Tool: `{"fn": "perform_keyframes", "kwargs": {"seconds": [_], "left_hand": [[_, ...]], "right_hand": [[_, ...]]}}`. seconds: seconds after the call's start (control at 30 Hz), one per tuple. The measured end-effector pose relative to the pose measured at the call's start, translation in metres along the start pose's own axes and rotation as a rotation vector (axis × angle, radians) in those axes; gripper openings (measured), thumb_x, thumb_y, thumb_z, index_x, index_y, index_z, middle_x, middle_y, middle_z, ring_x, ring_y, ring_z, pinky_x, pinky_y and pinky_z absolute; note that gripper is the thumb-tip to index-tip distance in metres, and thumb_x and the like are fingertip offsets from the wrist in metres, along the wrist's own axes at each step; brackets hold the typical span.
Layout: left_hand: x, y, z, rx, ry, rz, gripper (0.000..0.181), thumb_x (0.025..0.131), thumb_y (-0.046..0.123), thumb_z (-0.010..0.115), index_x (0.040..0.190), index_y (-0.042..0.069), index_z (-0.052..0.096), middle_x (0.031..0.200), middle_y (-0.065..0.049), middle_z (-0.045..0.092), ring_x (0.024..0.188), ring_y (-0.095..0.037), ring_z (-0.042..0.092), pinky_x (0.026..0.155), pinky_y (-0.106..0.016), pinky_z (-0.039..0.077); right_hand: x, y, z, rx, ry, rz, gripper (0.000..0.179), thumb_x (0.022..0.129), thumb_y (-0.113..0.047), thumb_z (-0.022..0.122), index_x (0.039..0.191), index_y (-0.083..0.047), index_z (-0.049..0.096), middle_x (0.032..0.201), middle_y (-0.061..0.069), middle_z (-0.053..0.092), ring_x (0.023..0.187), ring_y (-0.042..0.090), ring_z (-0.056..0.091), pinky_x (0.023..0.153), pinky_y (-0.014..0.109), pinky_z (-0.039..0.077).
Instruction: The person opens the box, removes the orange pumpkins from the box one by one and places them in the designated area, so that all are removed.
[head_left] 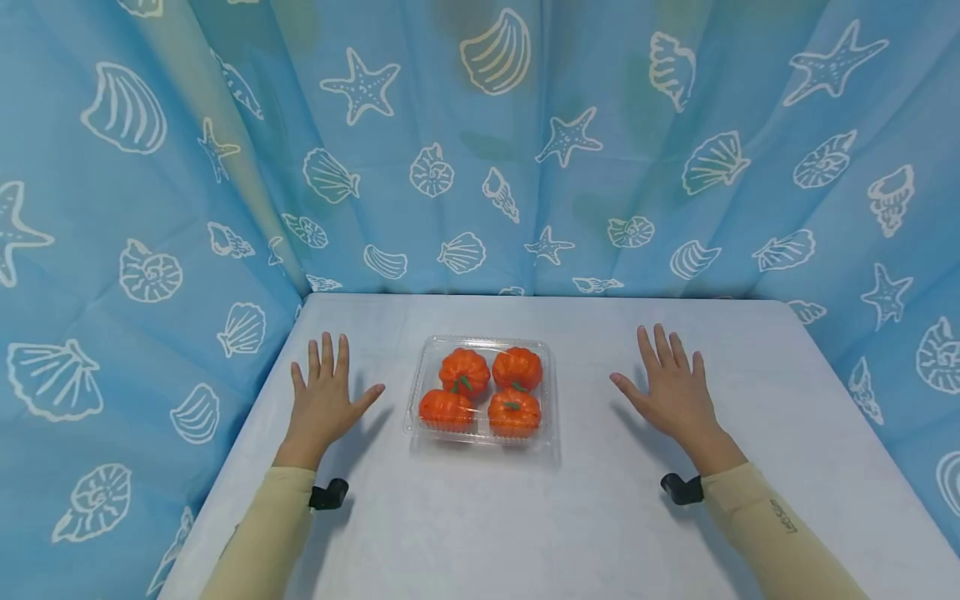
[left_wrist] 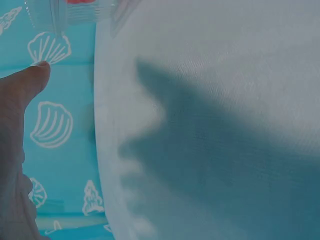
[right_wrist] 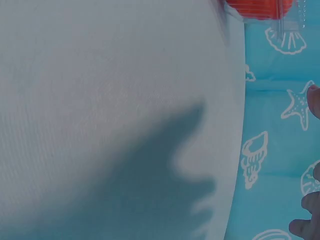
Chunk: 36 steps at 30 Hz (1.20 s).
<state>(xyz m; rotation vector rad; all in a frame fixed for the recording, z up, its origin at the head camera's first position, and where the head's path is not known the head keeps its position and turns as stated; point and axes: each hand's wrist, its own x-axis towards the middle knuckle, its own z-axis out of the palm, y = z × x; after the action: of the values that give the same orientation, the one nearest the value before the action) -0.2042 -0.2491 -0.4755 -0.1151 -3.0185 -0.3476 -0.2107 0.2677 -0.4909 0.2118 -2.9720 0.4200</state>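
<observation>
Tabletop [head_left: 480,525] margin around pumpkin box [head_left: 483,342]

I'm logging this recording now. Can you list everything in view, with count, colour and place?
Pumpkins: 4, orange with green stems, inside the container
Container: 1, clear plastic, on the table between the hands
Table: 1, white, under the container
Curtain: panel count unclear, blue with white shells and starfish, behind the table and along both sides
Wrist cameras: 2, black, one at each wrist
Writing: 1 marking, dark, on the right sleeve
Sleeves: 2, beige, one on each forearm
Left hand: 1, bare, over the table left of the container
Right hand: 1, bare, over the table right of the container
</observation>
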Motion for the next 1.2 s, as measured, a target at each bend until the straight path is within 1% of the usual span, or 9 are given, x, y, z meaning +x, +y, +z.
{"fn": "perform_keyframes", "kwargs": {"seconds": [0.1, 0.23, 0.4, 0.53, 0.67, 0.8, 0.93, 1.03, 1.2], "left_hand": [[-0.001, -0.001, 0.001, 0.010, -0.003, 0.001, 0.106, 0.093, 0.061, 0.061, 0.162, 0.000, 0.008, 0.167, -0.027, -0.003, 0.153, -0.047, -0.010, 0.117, -0.072, -0.004], [-0.003, -0.001, 0.002, 0.014, 0.005, -0.002, 0.105, 0.093, 0.059, 0.064, 0.162, 0.001, 0.011, 0.167, -0.028, 0.000, 0.153, -0.047, -0.008, 0.117, -0.072, -0.003], [-0.005, 0.003, 0.001, 0.006, 0.026, 0.005, 0.102, 0.093, 0.056, 0.065, 0.162, 0.001, 0.013, 0.166, -0.028, 0.009, 0.154, -0.046, -0.003, 0.119, -0.070, 0.003], [-0.008, 0.007, 0.000, -0.020, 0.049, 0.021, 0.099, 0.094, 0.054, 0.065, 0.162, 0.003, 0.015, 0.165, -0.027, 0.018, 0.154, -0.045, 0.006, 0.120, -0.067, 0.008], [-0.011, 0.014, 0.000, -0.067, 0.071, 0.038, 0.097, 0.093, 0.052, 0.067, 0.162, 0.004, 0.018, 0.162, -0.027, 0.027, 0.152, -0.045, 0.016, 0.121, -0.065, 0.014], [-0.015, 0.018, 0.001, -0.126, 0.076, 0.044, 0.094, 0.094, 0.050, 0.067, 0.162, 0.005, 0.020, 0.159, -0.029, 0.032, 0.148, -0.047, 0.027, 0.118, -0.064, 0.024], [-0.017, 0.020, 0.005, -0.182, 0.077, 0.061, 0.083, 0.096, 0.047, 0.066, 0.158, 0.003, 0.032, 0.156, -0.028, 0.037, 0.142, -0.046, 0.037, 0.114, -0.062, 0.034], [-0.019, 0.021, 0.008, -0.222, 0.074, 0.066, 0.074, 0.097, 0.045, 0.066, 0.152, 0.002, 0.042, 0.153, -0.025, 0.042, 0.139, -0.043, 0.042, 0.112, -0.060, 0.038], [-0.025, 0.024, 0.009, -0.326, 0.055, 0.059, 0.063, 0.099, 0.041, 0.065, 0.144, 0.001, 0.047, 0.148, -0.021, 0.048, 0.135, -0.040, 0.048, 0.111, -0.058, 0.041]], "right_hand": [[-0.002, -0.003, -0.001, 0.007, -0.005, -0.004, 0.096, 0.099, -0.065, 0.047, 0.164, -0.006, 0.008, 0.168, 0.025, 0.005, 0.152, 0.048, 0.006, 0.116, 0.073, -0.001], [-0.005, -0.008, -0.001, 0.011, -0.009, -0.006, 0.095, 0.099, -0.064, 0.049, 0.164, -0.007, 0.009, 0.168, 0.024, 0.007, 0.152, 0.048, 0.009, 0.117, 0.073, 0.002], [-0.007, -0.016, -0.001, 0.032, -0.013, -0.021, 0.093, 0.098, -0.059, 0.054, 0.164, -0.008, 0.011, 0.167, 0.025, 0.013, 0.149, 0.050, 0.017, 0.116, 0.072, 0.013], [-0.008, -0.024, -0.002, 0.064, -0.007, -0.044, 0.091, 0.099, -0.055, 0.057, 0.164, -0.008, 0.014, 0.164, 0.026, 0.021, 0.146, 0.051, 0.026, 0.116, 0.069, 0.023], [-0.010, -0.031, 0.000, 0.095, -0.003, -0.057, 0.090, 0.098, -0.050, 0.061, 0.164, -0.010, 0.016, 0.161, 0.026, 0.029, 0.143, 0.049, 0.034, 0.113, 0.066, 0.031], [-0.013, -0.039, 0.004, 0.128, 0.000, -0.063, 0.088, 0.096, -0.047, 0.065, 0.164, -0.013, 0.019, 0.158, 0.025, 0.035, 0.140, 0.047, 0.039, 0.110, 0.067, 0.035], [-0.017, -0.048, 0.006, 0.158, 0.000, -0.065, 0.085, 0.096, -0.044, 0.067, 0.163, -0.015, 0.024, 0.155, 0.023, 0.038, 0.137, 0.046, 0.042, 0.108, 0.069, 0.036], [-0.020, -0.055, 0.007, 0.190, -0.005, -0.070, 0.081, 0.096, -0.042, 0.067, 0.161, -0.016, 0.028, 0.154, 0.022, 0.039, 0.135, 0.045, 0.043, 0.107, 0.069, 0.038], [-0.027, -0.067, 0.008, 0.276, -0.003, -0.109, 0.074, 0.095, -0.037, 0.071, 0.158, -0.017, 0.037, 0.149, 0.016, 0.044, 0.124, 0.036, 0.055, 0.101, 0.061, 0.049]]}}
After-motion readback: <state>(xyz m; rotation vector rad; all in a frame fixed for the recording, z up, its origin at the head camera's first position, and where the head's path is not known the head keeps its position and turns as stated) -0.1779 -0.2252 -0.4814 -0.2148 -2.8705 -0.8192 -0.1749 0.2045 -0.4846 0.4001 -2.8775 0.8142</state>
